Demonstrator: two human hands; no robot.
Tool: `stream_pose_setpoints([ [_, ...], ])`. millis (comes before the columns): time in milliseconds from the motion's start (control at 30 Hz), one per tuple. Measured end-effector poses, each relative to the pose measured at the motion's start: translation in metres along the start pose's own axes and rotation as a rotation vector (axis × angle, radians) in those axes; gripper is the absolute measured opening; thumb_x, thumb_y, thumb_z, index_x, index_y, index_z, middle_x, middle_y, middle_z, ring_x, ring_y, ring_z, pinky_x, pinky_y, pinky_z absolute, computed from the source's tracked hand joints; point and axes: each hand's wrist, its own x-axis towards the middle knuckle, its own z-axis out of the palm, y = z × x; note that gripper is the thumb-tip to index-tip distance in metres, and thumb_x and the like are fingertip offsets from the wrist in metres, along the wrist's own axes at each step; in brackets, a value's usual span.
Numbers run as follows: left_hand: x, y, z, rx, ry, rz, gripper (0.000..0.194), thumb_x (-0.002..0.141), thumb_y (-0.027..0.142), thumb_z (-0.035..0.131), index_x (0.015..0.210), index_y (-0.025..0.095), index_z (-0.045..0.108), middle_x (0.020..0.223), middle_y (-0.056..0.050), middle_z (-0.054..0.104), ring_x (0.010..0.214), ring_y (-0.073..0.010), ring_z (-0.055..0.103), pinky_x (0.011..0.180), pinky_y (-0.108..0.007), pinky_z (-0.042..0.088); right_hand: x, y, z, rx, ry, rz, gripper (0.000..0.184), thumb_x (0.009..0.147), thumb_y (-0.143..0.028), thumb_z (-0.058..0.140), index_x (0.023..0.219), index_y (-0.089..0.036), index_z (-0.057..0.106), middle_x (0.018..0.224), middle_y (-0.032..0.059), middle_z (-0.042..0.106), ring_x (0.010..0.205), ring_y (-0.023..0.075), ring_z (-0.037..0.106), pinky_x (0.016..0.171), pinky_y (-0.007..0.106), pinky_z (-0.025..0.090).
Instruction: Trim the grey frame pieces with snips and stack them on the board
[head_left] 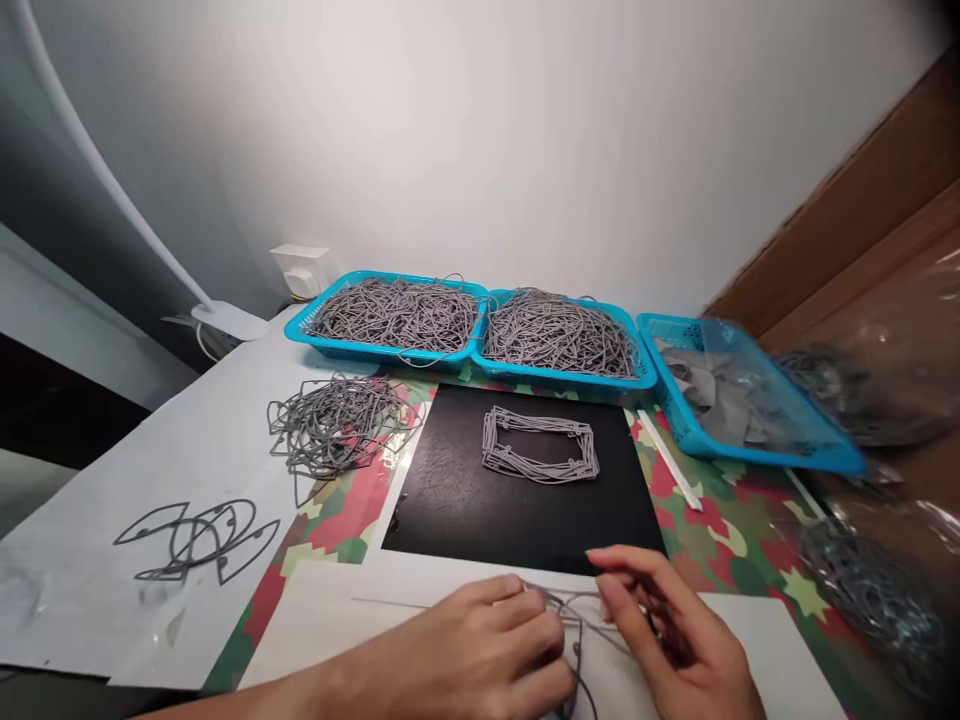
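Observation:
My left hand (495, 645) is closed, its curled fingers on a thin grey rubber gasket (579, 650) low in the view. My right hand (679, 630) is beside it, with strands of the gasket running in behind the thumb. Its thumb and index tips are slightly parted, the other fingers curled and partly hidden. Both hands are over white paper (315, 600). Just beyond them is a black board (450, 500), on which a neat stack of rectangular grey gaskets (540, 475) lies.
Two blue baskets (375, 350) (570, 378) heaped with grey gaskets stand along the wall. A third blue basket (697, 440) on the right holds flat grey pieces. Gaskets lie in a tangled pile (330, 430) and a loose group (202, 540) to the left. A white strip (671, 460) and plastic bags (870, 590) are at right.

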Motion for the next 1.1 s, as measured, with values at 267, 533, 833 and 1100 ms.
stream_pose_setpoints([
  [267,-0.02,0.0,-0.018,-0.237,0.005,-0.107,0.009,0.117,0.034,0.057,0.115,0.028,0.063,0.098,-0.009,0.077,0.085,-0.0278,0.068,0.078,-0.042,0.059,0.021,0.001,-0.027,-0.034,0.197,0.081,0.049,0.097,-0.069,0.079,0.113,-0.023,0.083,0.082,0.0023,0.074,0.073,0.0185,0.074,0.065,0.019,0.061],
  [533,-0.084,-0.04,-0.093,-0.803,0.205,-0.675,0.03,0.119,0.052,0.053,0.106,0.027,0.065,0.095,-0.004,0.073,0.085,-0.0203,0.071,0.076,-0.03,0.062,0.035,0.017,-0.057,-0.047,0.3,0.126,0.055,0.092,-0.072,0.082,0.117,-0.022,0.08,0.088,0.0037,0.077,0.077,0.0209,0.075,0.061,0.022,0.059],
  [833,-0.138,-0.081,-0.124,-0.374,0.426,-0.915,0.045,0.116,0.057,0.048,0.089,0.025,0.064,0.082,-0.002,0.067,0.075,-0.0199,0.066,0.066,-0.029,0.059,0.046,0.038,-0.07,-0.115,0.437,0.084,0.062,0.089,-0.076,0.083,0.114,-0.02,0.08,0.085,0.0054,0.076,0.078,0.0222,0.075,0.061,0.024,0.059],
  [1100,-0.136,-0.116,-0.143,0.317,0.422,-1.017,0.032,0.106,0.058,0.062,0.101,0.027,0.066,0.089,0.0,0.068,0.077,-0.0209,0.065,0.066,-0.031,0.048,0.038,0.005,-0.057,-0.023,0.313,0.076,0.052,0.091,-0.07,0.085,0.113,-0.022,0.082,0.088,0.006,0.077,0.072,0.0208,0.074,0.059,0.023,0.062],
])
